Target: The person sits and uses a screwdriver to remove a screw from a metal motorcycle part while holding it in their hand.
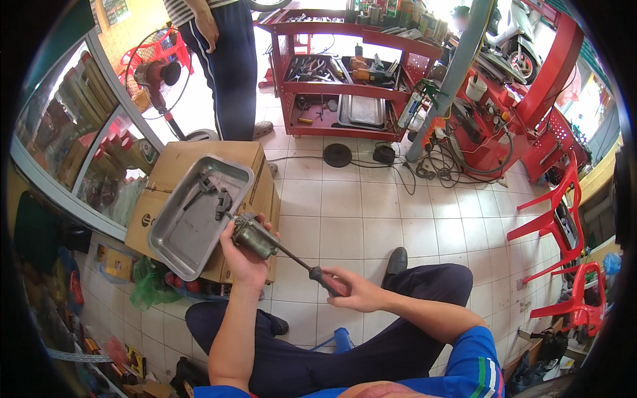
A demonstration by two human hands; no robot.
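Note:
My left hand is wrapped round a greenish metal cylindrical part, with a flanged top toward the tray. My right hand grips the black-and-red handle of a long screwdriver, whose shaft reaches to the cylinder; its tip is hard to make out. Just left of the cylinder, a shallow steel tray rests on cardboard boxes and holds a few small black parts.
Another person stands behind the boxes. A red tool cart, red floor equipment, cables and red plastic chairs surround the tiled floor. A glass cabinet is at left; a blue stool is under me.

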